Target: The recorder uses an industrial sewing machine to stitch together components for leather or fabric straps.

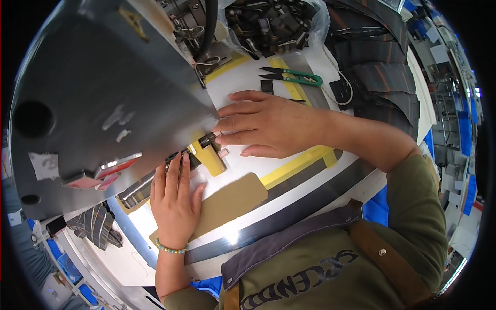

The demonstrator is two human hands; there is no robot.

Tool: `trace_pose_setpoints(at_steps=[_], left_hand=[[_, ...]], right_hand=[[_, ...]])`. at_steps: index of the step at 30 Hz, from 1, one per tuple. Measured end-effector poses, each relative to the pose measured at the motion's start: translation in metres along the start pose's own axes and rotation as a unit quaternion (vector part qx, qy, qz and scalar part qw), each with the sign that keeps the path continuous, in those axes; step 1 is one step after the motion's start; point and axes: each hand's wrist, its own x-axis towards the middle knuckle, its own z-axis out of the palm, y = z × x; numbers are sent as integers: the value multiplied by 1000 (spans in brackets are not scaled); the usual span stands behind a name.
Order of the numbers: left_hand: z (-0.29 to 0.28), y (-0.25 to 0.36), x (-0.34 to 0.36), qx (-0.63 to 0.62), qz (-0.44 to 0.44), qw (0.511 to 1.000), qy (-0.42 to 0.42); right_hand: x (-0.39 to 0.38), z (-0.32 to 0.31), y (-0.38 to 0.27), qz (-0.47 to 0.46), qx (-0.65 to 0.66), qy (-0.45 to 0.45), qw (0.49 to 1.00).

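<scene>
The striped cloth (137,195), partly hidden by the machine (103,98), might be skewed if pressed unevenly by the left hand (175,207), which is laid palm down, fingers straight, thumb apart, while the right hand (279,125) is stretched leftward near the yellow block (211,160), fingers loosely spread, nothing visibly gripped.

Machine (108,113) at left, overhanging desk (240,168). Left grip (175,206) at machine's near edge; strip (138,194) to its left, partly under machine. Right grip (274,124) right of machine. Block (210,159) between grips. Board (227,202) before block, right of left grip. Snips (298,80) behind right grip. Scraps (279,26) in bag (320,28) behind snips. Fabric stack (380,77) right of bag; cord (351,87) between snips and stack. Cloth (95,226) far left.
</scene>
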Motion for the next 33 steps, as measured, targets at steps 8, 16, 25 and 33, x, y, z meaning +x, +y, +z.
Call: trace_pose_setpoints(at_steps=[8, 16, 25, 33], left_hand=[[-1, 0, 0, 2, -3, 1000, -8], [-1, -2, 3, -23, -21, 999, -26], [-1, -1, 3, 43, -8, 999, -23], [-1, 2, 6, 47, 1, 999, -8]], right_hand=[[1, 2, -1, -5, -8, -8, 1000], [10, 6, -10, 29, -11, 12, 999], [12, 6, -11, 25, -20, 46, 998], [3, 5, -6, 7, -17, 22, 1000]])
